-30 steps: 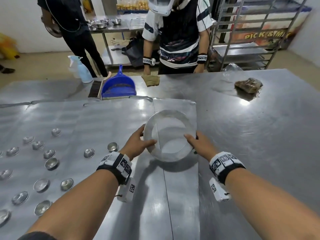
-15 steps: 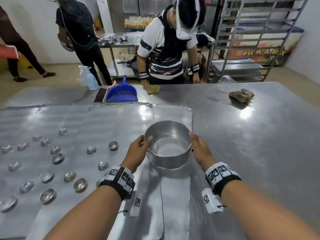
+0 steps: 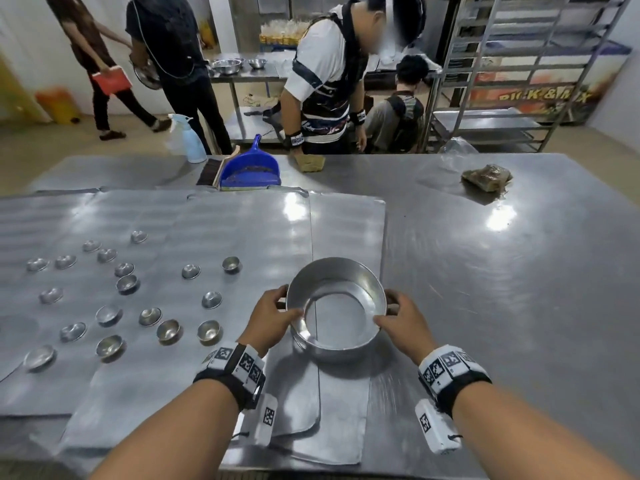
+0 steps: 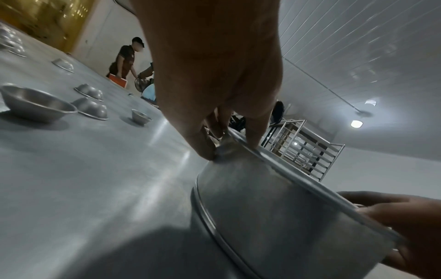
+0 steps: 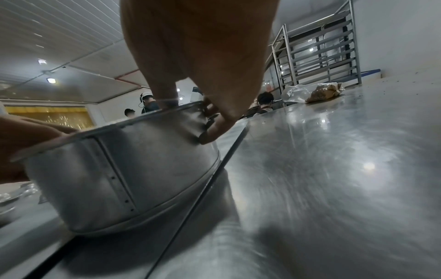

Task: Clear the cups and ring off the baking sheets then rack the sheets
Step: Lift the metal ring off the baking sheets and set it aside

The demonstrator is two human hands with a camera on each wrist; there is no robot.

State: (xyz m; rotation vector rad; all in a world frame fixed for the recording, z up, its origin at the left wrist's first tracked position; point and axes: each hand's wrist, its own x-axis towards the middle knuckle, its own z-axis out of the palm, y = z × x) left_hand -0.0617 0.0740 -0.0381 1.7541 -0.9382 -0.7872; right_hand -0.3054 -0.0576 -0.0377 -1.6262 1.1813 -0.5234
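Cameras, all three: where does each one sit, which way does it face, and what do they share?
Head: worn on the head, looks forward and down at the table; both forearms show, left hand and right hand gripping the ring.
Left wrist: looks along the left hand across the ring toward the small cups; right fingertips show.
Right wrist: looks along the right hand over the ring toward the rack.
Shared: the ring and both hands appear in all three.

Head view looking forward and down over the tabletop [image 3: 519, 289]; both wrist views low, close behind each hand, facing the shared metal ring [image 3: 336, 306] from opposite sides.
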